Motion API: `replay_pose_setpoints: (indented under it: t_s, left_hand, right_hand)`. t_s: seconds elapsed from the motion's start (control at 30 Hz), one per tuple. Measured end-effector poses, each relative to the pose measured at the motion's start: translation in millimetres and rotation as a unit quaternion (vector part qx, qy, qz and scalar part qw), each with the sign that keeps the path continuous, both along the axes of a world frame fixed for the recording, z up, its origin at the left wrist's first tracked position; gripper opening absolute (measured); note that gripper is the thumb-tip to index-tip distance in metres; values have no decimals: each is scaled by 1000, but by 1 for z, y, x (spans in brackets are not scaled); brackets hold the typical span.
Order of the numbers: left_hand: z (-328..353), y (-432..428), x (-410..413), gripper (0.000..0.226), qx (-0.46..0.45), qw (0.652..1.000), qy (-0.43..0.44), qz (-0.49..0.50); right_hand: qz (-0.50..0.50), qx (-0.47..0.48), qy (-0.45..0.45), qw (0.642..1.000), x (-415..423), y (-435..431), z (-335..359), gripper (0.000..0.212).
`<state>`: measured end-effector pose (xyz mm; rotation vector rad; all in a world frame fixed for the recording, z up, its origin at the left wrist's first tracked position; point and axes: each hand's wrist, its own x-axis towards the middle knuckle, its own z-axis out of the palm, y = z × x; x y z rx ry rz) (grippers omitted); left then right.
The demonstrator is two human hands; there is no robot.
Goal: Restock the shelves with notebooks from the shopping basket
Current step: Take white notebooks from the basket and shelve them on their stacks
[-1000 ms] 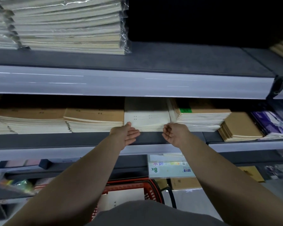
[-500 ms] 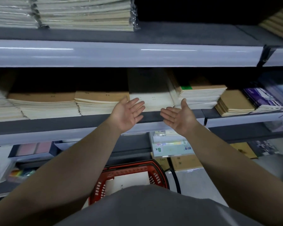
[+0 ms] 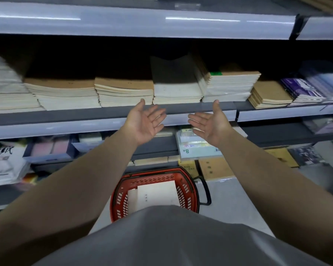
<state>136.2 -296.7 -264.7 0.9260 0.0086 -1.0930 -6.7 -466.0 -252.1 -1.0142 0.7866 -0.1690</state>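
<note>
Left hand point(image 3: 146, 121) and right hand point(image 3: 210, 124) held spread, palms up, empty. White paper notebook stack point(image 3: 177, 91) laid flat on shelf point(image 3: 104, 114) just beyond hands, long axis pointing away. Flat rectangular notebooks point(image 3: 156, 194) seen in red perforated plastic basket point(image 3: 188, 189) below hands.

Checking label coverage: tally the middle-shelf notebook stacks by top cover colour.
Brown-cover stacks: 4
White-cover stacks: 2
Purple-cover stacks: 1
Total: 7. The pile at the far right edge is too blurred to count.
</note>
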Motion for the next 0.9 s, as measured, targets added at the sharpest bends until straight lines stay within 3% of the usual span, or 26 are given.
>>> replay_pose_setpoints:
  t_s: [0.47, 0.9]
  left_hand:
    - [-44, 70, -103, 62, 107, 994, 19, 16]
    - [-124, 97, -153, 69, 177, 976, 128, 10]
  right_hand:
    - [58, 26, 72, 995, -97, 47, -44, 89]
    - [-6, 109, 104, 989, -139, 67, -131, 97]
